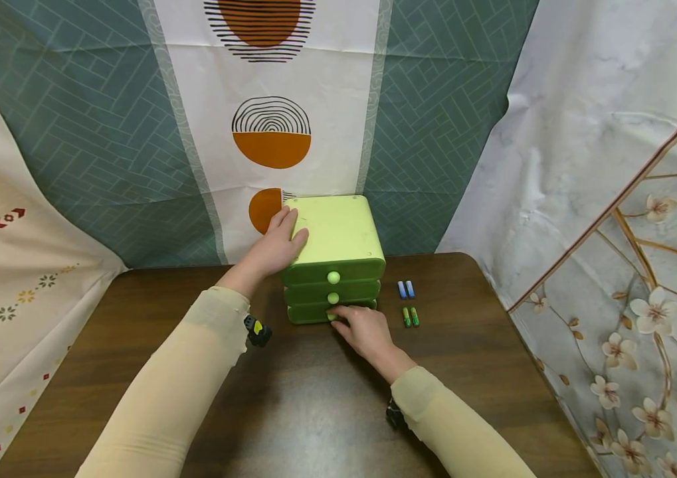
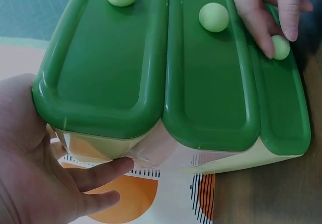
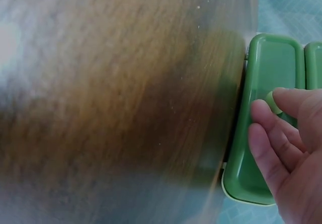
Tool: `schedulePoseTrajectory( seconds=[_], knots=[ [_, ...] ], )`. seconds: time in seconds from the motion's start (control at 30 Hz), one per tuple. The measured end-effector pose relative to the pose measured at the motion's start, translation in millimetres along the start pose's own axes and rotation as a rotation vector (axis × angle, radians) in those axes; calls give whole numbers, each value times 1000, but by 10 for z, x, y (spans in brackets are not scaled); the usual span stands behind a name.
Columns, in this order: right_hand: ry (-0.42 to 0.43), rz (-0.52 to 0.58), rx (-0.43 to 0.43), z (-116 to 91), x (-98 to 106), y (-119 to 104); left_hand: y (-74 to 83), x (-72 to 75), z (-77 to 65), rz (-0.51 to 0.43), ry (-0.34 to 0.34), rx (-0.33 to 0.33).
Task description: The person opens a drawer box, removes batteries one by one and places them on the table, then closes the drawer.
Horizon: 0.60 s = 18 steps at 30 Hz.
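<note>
A small three-drawer cabinet (image 1: 338, 229) stands on the table, with a pale green body and darker green drawer fronts. My left hand (image 1: 278, 249) rests at its upper left edge, thumb on the top and fingers spread along the side. Low at the front, my right hand (image 1: 367, 332) pinches the round knob (image 2: 280, 48) of the bottom drawer (image 2: 284, 103) between thumb and fingertips. Above it, the middle drawer's knob (image 2: 214, 17) and the top drawer's knob (image 1: 333, 277) are untouched. All three drawer fronts sit close to the cabinet body.
Two blue-and-white batteries (image 1: 406, 289) lie to the right of the cabinet. Nearer to me are two green batteries (image 1: 410, 317), side by side. The brown wooden table (image 1: 308, 411) ends at a patterned curtain (image 1: 194, 166) behind the cabinet, with a flowered cloth (image 1: 631, 318) at the right.
</note>
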State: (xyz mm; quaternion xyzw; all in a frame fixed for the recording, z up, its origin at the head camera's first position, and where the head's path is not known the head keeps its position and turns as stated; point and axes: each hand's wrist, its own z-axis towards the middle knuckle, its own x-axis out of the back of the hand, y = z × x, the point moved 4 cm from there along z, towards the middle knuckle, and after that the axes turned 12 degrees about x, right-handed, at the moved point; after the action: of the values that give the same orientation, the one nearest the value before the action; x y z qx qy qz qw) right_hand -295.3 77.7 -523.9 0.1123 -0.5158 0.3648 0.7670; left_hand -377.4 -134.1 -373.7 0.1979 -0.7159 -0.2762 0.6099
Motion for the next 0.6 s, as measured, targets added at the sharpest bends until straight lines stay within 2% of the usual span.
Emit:
schedulePoseTrajectory(
  seconds=[0.2, 0.6],
  knots=[
    [-23, 13, 5, 18, -2, 5, -7, -3, -3, -12, 3, -4],
    [12, 10, -2, 15, -4, -3, -28, -3, 11, -18, -1, -1]
  ],
)
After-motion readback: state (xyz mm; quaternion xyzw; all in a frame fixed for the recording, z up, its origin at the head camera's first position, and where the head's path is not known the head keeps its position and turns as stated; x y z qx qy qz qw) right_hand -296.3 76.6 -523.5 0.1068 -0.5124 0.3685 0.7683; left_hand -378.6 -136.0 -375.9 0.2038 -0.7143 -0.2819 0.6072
